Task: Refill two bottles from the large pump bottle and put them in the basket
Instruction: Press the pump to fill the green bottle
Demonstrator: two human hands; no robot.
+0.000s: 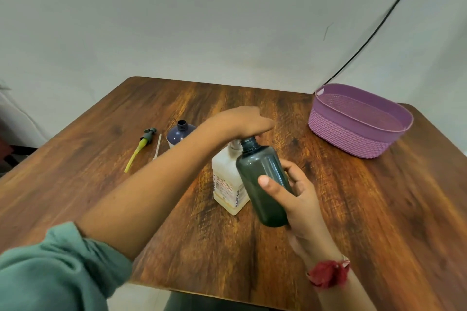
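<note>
A large white pump bottle (226,179) stands at the middle of the wooden table (379,209). My left hand (242,121) lies palm-down on top of its pump head, which is mostly hidden. My right hand (298,199) grips a dark grey-green bottle (262,179), uncapped and tilted, with its open neck right at the pump under my left hand. A second dark blue bottle (180,132), also uncapped, stands behind my left forearm. The purple basket (353,134) sits at the far right and holds nothing that I can see.
A removed pump cap with a yellow-green tube (141,145) and a thin white tube (157,148) lie at the left of the table. A black cable (379,25) runs down the wall behind the basket. The table's near edge is close to my body.
</note>
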